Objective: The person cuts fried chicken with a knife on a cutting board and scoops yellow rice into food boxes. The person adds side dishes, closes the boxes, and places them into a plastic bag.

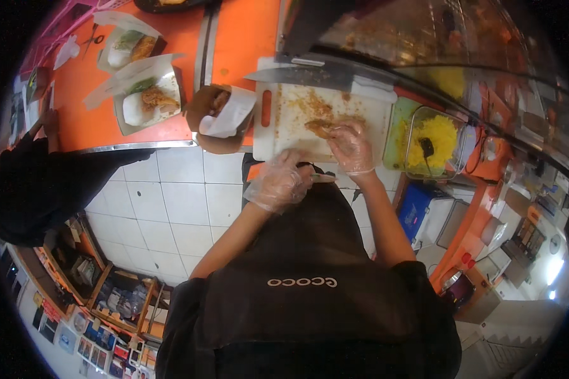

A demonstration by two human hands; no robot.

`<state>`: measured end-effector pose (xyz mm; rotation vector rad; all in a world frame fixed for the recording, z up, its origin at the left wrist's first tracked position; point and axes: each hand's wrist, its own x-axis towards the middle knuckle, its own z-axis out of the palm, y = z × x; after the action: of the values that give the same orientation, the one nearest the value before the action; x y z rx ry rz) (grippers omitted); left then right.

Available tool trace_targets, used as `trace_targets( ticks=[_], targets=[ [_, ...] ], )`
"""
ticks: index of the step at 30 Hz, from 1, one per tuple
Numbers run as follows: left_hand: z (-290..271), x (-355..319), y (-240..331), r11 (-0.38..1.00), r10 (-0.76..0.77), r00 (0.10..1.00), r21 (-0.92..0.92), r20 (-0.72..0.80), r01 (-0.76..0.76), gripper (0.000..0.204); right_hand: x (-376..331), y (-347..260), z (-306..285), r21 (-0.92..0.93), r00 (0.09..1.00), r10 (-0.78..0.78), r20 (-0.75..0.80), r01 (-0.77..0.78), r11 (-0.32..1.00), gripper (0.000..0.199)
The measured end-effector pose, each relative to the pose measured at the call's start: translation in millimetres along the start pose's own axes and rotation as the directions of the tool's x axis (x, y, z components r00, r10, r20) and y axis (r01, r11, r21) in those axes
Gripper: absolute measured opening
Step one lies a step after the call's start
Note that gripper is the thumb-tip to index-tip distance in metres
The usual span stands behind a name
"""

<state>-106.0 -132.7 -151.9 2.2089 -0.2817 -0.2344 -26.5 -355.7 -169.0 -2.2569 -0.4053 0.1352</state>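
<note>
My right hand point(349, 150), in a clear plastic glove, pinches a browned piece of fried chicken point(321, 129) over the white cutting board point(289, 136). Crumbs are scattered across that board. My left hand point(279, 182), gloved the same way, is at the board's near edge with its fingers curled. A pale, narrow thing point(323, 179) shows beside its fingertips; whether the hand grips it is unclear. Along the board's far side lies a large knife point(310, 76), its white handle to the right. Left of the board stands a brown paper box point(203, 107) with chicken and white paper point(233, 114) in it.
Two open boxes point(171, 91) point(112, 43) with rice, chicken and green leaf stand on the orange counter point(171, 131). At right, a clear tub point(412, 148) of yellow food with a black spoon rests by a green board point(396, 120). A co-worker in black point(44, 183) stands left.
</note>
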Motion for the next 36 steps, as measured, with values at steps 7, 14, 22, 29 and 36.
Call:
trace_targets(
  ticks=[7, 14, 22, 29, 36],
  targets=[
    [7, 33, -7, 0.971, 0.194, 0.976, 0.16, -0.096, -0.177, 0.02, 61, 34, -60, -0.538, 0.996, -0.076, -0.041, 0.042, 0.842, 0.038],
    [9, 26, -10, 0.971, 0.204, 0.976, 0.142, -0.077, -0.191, 0.025, 82, 71, -61, -0.519, 0.959, -0.119, 0.256, 0.24, 0.82, 0.054],
    [-13, -4, -18, 0.946, -0.194, 0.979, -0.279, -0.07, 0.167, 0.022, -8, 52, -33, -0.172, 0.977, 0.073, 0.202, -0.038, 0.984, 0.057],
    [-19, 7, -4, 0.965, -0.166, 0.982, -0.191, 0.092, 0.181, 0.015, -9, 28, -6, -0.207, 0.992, -0.045, 0.119, 0.069, 0.976, 0.053],
    [-5, 29, -10, 0.963, 0.075, 0.988, 0.25, 0.131, -0.106, 0.031, -17, 22, -37, -0.273, 0.975, 0.193, 0.113, -0.156, 0.949, 0.042]
  ],
)
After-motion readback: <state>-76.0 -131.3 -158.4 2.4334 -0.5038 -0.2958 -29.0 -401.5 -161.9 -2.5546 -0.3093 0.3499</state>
